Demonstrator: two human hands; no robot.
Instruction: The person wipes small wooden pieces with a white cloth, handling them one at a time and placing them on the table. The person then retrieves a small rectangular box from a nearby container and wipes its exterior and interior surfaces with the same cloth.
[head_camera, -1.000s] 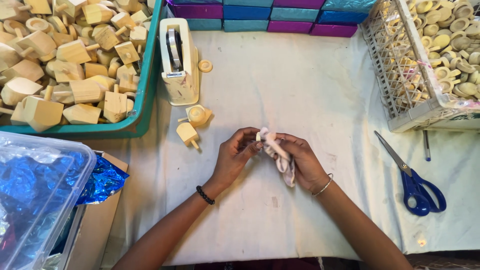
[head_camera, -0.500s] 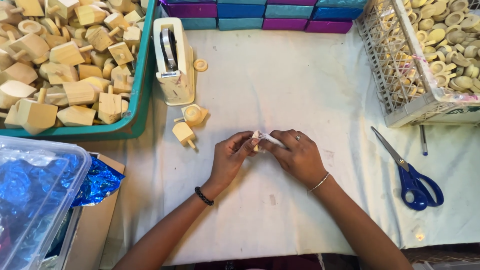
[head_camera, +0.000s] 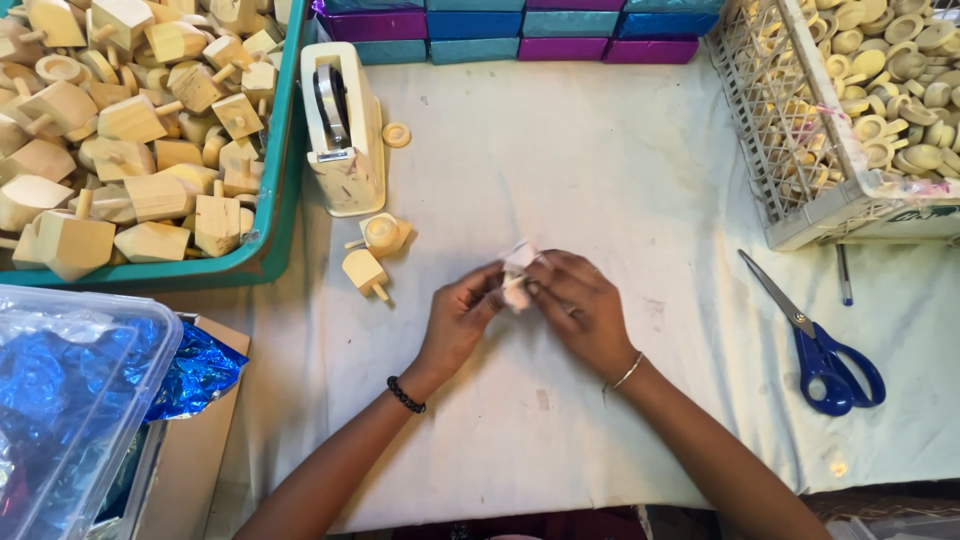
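My left hand (head_camera: 460, 318) and my right hand (head_camera: 582, 305) meet at the middle of the white cloth-covered table (head_camera: 620, 170). Together they pinch a small wooden piece wrapped in white paper (head_camera: 517, 275), mostly hidden by my fingers. Two bare wooden spinning tops (head_camera: 374, 252) lie just left of my left hand. A cream tape dispenser (head_camera: 343, 130) stands behind them.
A teal bin (head_camera: 270, 200) heaped with wooden tops fills the far left. A white wire basket (head_camera: 800, 150) of small wooden discs sits far right. Blue-handled scissors (head_camera: 820, 340) and a pen (head_camera: 845, 275) lie on the right. Coloured boxes (head_camera: 520, 22) line the back; blue foil (head_camera: 190, 375) and a plastic tub (head_camera: 60, 420) are near left.
The loose white paper that hung below my right hand has been drawn up and folded tight around the piece. Both hands have stayed at the same spot.
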